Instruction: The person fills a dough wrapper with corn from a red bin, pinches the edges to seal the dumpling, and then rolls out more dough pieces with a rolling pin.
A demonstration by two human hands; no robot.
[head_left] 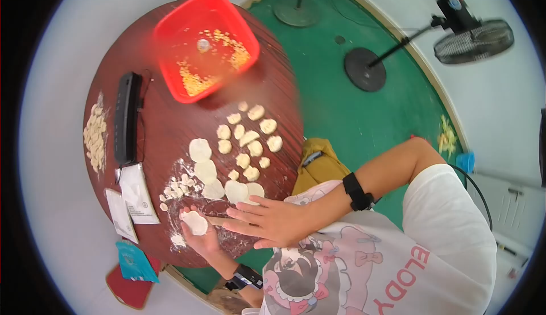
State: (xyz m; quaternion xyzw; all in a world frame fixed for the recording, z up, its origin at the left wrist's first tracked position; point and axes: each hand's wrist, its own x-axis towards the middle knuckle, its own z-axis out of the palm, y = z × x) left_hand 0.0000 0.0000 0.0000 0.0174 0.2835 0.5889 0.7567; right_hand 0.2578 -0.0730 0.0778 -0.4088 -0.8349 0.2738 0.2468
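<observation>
My left hand (209, 243) is palm up near the table edge, with a thin round dough wrapper (195, 223) lying in it and the fingertips at its far side. My right hand (278, 221) is stretched flat, palm down, over what looks like a wooden rolling pin (216, 221); only one end shows. Beside the right fingertips lies another wrapper (236, 192), one of several flat rounds in a row. Small floured dough pieces (178, 187) lie just beyond my left hand. Several filled dumplings (254, 149) are spread farther up the table.
A red basin (250, 37) with yellow bits stands at the table's far side. A black elongated device (127, 118), a white packet (140, 198) and a floury pile of pieces (95, 136) line the left. A stand fan (475, 42) is on the green floor.
</observation>
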